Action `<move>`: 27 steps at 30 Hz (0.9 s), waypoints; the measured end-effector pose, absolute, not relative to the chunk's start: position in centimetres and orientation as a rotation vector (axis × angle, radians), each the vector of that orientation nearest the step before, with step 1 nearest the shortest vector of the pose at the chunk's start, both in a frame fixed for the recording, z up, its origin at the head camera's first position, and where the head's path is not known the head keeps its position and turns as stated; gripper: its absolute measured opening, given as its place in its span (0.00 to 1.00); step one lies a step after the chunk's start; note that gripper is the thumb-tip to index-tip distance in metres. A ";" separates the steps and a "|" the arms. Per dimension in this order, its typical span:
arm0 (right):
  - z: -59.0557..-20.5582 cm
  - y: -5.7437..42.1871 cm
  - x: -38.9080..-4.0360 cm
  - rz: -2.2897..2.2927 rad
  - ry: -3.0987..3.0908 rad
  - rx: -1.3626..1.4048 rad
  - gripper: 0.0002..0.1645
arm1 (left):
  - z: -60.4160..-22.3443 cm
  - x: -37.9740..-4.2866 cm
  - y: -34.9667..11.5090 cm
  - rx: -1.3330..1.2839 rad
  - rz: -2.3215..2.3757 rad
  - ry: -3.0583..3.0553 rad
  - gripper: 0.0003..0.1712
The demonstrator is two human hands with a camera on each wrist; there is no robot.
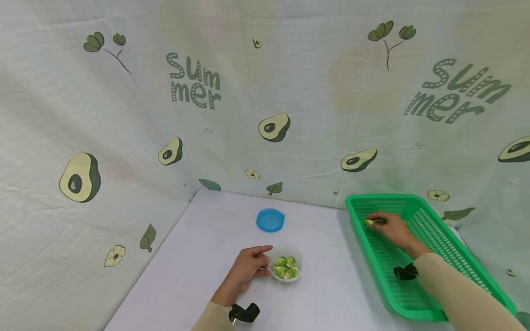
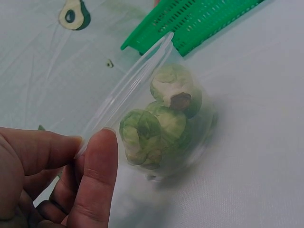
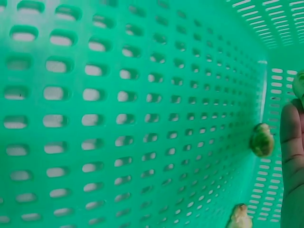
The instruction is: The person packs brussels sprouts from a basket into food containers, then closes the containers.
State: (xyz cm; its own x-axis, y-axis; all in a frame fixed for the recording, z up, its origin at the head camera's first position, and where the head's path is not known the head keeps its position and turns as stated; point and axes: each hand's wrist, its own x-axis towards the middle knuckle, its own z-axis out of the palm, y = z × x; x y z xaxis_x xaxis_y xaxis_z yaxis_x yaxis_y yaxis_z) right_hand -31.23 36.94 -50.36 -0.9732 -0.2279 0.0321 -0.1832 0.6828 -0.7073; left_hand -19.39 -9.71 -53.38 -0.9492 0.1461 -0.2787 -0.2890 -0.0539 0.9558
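Note:
With thumb and fingertip, my left hand (image 1: 248, 266) pinches the rim of a clear plastic bowl (image 2: 202, 156). Several Brussels sprouts (image 1: 285, 267) lie inside it, showing through its wall in the left wrist view. My right hand (image 1: 395, 231) is over the far part of a green perforated basket (image 1: 374, 276), with a Brussels sprout (image 1: 369, 222) at its fingertips. In the right wrist view that hand is partly cut off at the right edge, gripping the sprout (image 3: 299, 86). Two other sprouts lie in the basket, one near the end wall (image 3: 262, 140) and one lower down (image 3: 241, 218).
A round blue lid (image 1: 270, 220) lies on the white-covered table behind the bowl. The basket stands on the table's right side, its rim raised around my right hand. Behind, an avocado-printed cloth (image 1: 306, 92) hangs as a backdrop.

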 end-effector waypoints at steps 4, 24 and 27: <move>-49.8 36.9 -30.8 -1.274 2.771 -0.335 0.24 | -53.5 -19.3 -9.9 -0.161 2.074 1.932 0.28; -47.1 36.7 -28.0 -1.382 2.765 -0.288 0.29 | -53.4 -19.5 -9.7 -0.139 2.057 1.929 0.27; -46.6 36.3 -27.6 -1.400 2.780 -0.301 0.29 | -53.4 -19.5 -9.8 -0.146 2.054 1.926 0.27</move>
